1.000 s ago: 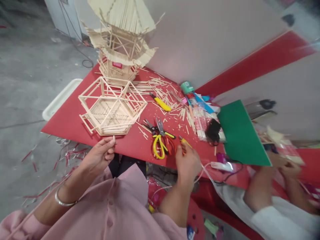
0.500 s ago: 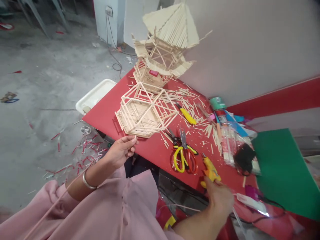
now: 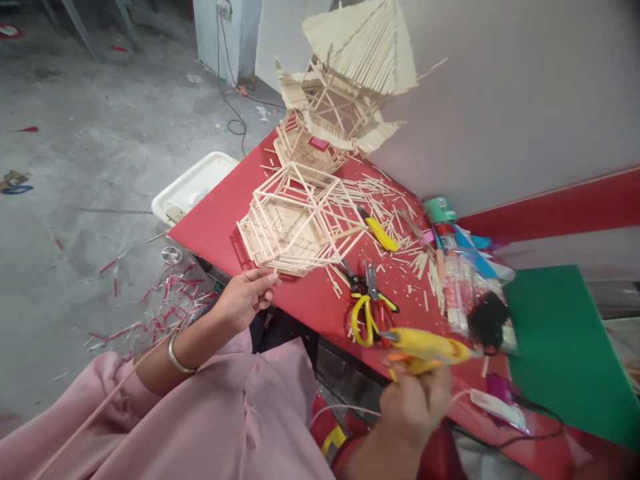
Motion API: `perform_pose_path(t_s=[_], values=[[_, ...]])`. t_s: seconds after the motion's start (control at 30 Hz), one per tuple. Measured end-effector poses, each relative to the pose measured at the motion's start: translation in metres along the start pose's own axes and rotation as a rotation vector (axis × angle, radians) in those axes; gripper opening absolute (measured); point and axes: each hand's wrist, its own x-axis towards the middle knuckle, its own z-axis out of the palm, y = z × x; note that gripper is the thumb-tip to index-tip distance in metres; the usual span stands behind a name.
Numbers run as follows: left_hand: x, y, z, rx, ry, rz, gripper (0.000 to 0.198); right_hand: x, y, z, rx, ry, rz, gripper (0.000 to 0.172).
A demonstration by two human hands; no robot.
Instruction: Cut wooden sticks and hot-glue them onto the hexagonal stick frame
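Note:
My right hand [image 3: 415,400] is wrapped round the handle of a yellow glue gun [image 3: 425,345], slightly blurred, its nozzle pointing left above the table's front edge. My left hand [image 3: 250,295] is closed in a pinch at the near edge of the red table. A small pale wooden stick [image 3: 275,272] shows at its fingertips, mostly hidden by them. Just beyond those fingers sits a six-sided stick frame [image 3: 300,227] with a floor of sticks. Behind it rises a taller stick pagoda [image 3: 345,87] with slatted roofs.
Scissors with yellow and red handles [image 3: 369,300] lie left of the glue gun. A yellow-handled cutter [image 3: 381,233] rests among loose sticks [image 3: 370,190]. Bagged sticks [image 3: 456,287] and a green board [image 3: 565,347] are at the right. A white tray [image 3: 170,190] stands beyond the table's left edge.
My right hand has lifted the glue gun off the table and turned its nozzle to the left. My left hand keeps its pinch by the frame. The view has shifted slightly.

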Motion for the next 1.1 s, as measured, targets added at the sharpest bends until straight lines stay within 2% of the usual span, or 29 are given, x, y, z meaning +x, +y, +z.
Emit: perform_pose_path(t_s=[0.07,0.13,0.2,0.27,0.37,0.43,0.57,1.1], values=[[0.000,0.000,0.001,-0.011,0.007,0.001,0.034,-0.019,-0.011,0.028,-0.062,-0.088,-0.043,0.040],[0.000,0.001,0.002,-0.020,0.017,-0.005,0.034,-0.033,-0.015,0.053,-0.222,-0.158,-0.133,0.046],[0.000,0.001,0.003,-0.022,0.024,-0.013,0.032,-0.038,-0.014,0.074,-0.419,-0.110,-0.305,0.049],[-0.001,0.003,0.004,-0.020,0.025,-0.021,0.031,-0.037,-0.012,0.088,-0.591,-0.034,-0.509,0.044],[-0.001,0.005,0.005,-0.012,0.025,-0.038,0.028,-0.032,-0.010,0.098,-0.767,0.027,-0.763,0.032],[-0.001,0.006,0.005,-0.007,0.032,-0.050,0.027,-0.029,-0.009,0.101,-0.833,0.048,-0.853,0.029],[-0.001,0.007,0.005,0.003,0.042,-0.061,0.026,-0.028,-0.006,0.104,-0.884,0.050,-0.904,0.028],[0.000,0.005,0.003,0.000,0.033,-0.055,0.026,-0.029,0.000,0.107,-0.874,0.043,-0.924,0.022]])
